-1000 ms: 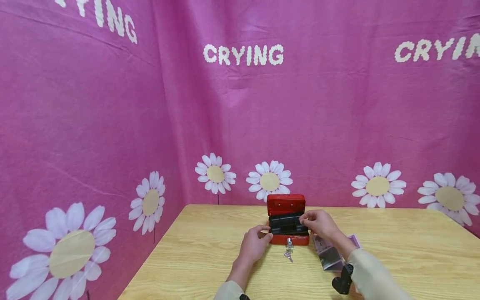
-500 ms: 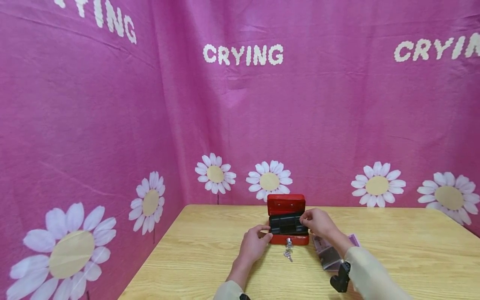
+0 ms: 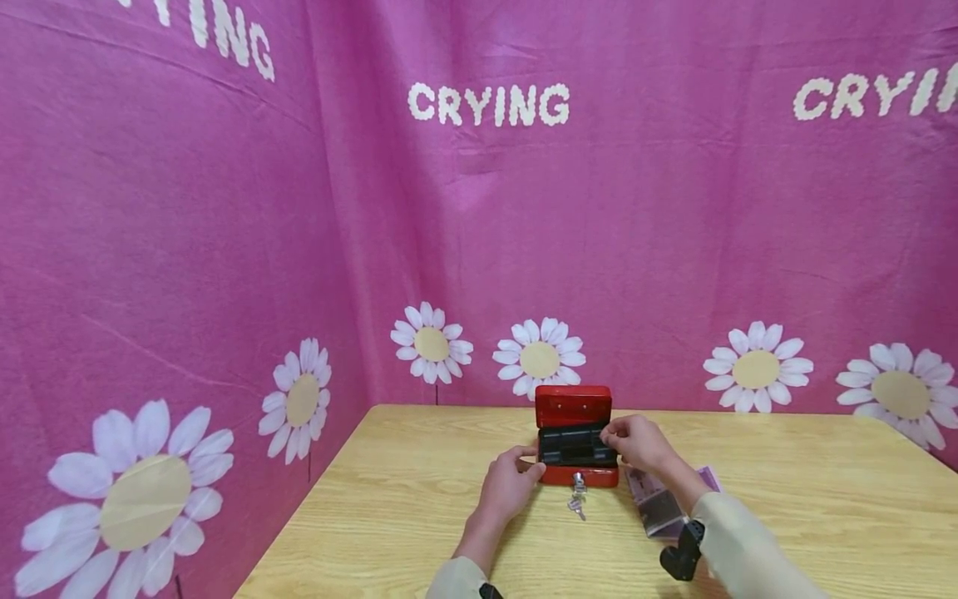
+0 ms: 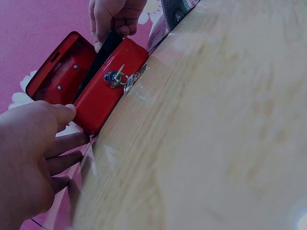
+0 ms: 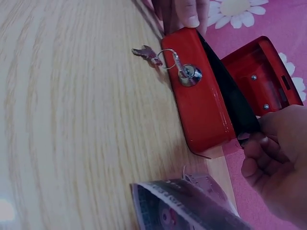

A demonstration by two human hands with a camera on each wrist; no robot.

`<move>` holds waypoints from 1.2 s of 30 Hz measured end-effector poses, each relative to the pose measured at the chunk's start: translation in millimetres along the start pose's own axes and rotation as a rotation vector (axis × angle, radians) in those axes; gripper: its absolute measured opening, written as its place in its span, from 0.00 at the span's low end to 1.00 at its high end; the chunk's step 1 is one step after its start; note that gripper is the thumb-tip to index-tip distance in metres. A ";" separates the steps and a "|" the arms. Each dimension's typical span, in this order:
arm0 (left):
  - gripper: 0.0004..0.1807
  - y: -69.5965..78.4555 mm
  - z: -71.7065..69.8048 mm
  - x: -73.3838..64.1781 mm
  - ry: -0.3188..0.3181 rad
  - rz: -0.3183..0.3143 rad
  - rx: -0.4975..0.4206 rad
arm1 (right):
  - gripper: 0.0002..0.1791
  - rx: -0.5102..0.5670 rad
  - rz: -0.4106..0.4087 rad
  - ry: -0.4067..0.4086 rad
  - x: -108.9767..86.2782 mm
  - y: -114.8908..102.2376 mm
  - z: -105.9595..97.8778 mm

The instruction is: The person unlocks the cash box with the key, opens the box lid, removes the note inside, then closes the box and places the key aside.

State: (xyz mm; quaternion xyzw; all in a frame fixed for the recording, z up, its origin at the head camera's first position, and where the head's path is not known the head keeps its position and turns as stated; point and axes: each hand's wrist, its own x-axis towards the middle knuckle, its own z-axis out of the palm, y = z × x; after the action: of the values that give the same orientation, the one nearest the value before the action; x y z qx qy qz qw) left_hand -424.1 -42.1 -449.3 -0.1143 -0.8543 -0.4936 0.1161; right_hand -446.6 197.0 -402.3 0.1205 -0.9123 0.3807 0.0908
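Note:
A small red cash box stands on the table with its lid raised at the back. Inside it, a black compartment tray sits tilted, its right end higher in the right wrist view. My right hand pinches that right end between thumb and fingers. At the box's left front corner, my left hand grips with the thumb on the front edge and fingers along the side. A key is in the front lock, and more keys hang from its ring.
Purple banknotes lie on the wooden table right of the box, partly under my right forearm. They curl up close below the right hand in the right wrist view. A pink flowered cloth hangs behind and to the left.

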 end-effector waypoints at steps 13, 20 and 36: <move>0.13 3.5 -2.5 -0.9 -0.024 0.009 -0.011 | 0.06 -0.015 -0.016 0.047 -2.8 8.9 8.0; 0.14 3.0 -4.3 -1.1 -0.034 -0.002 -0.017 | 0.04 -0.143 -0.049 0.059 -2.7 4.7 12.4; 0.13 14.8 -16.7 10.0 0.021 0.048 0.024 | 0.08 -0.094 -0.017 0.121 -3.3 -2.4 3.8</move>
State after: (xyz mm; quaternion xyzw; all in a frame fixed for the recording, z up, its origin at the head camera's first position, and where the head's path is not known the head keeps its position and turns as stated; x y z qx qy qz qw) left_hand -427.5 -48.6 -426.0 -0.1283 -0.8558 -0.4816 0.1384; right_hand -443.0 193.2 -404.1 0.1008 -0.9209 0.3434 0.1545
